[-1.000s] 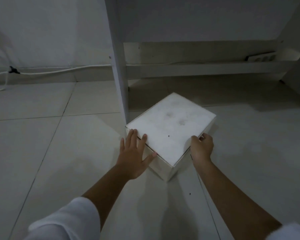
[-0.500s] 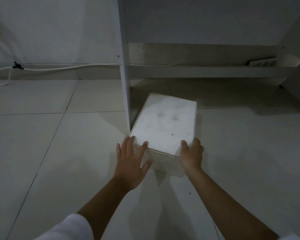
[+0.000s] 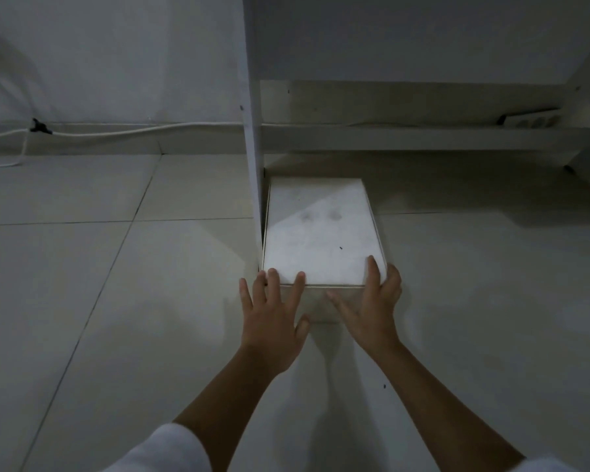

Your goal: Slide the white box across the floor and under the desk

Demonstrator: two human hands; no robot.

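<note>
White box (image 3: 321, 233) sat flat on the tiled floor (image 3: 116, 301), squared up and lying right alongside the desk's upright side panel (image 3: 252, 131), its left edge just beside that panel. Its far end reached into the shadow beneath the desk (image 3: 406, 35); the near end poked out toward the person. Two faint dark smudges and a tiny black speck marked the lid.

Left hand (image 3: 273, 321) was spread wide, palm pressed flat against the near face at the box's left corner, fingertips (image 3: 273, 275) curling just over the top edge. Nothing gripped there, only a flat push. Right hand (image 3: 372, 308) was splayed open too, planted on the near right corner, one finger laid up on the lid along the right edge, the others wrapping the side, thumb stretched low across the front face. Both forearms reached straight in, white sleeves (image 3: 164, 451) showing at the bottom of the view.

Off to the left, a white cable (image 3: 133, 131) ran along the base of the wall with a black clip (image 3: 40, 126) on it. Back under the desk, a power strip (image 3: 532, 120) rested on the low rear rail (image 3: 406, 137), well apart from the box.
</note>
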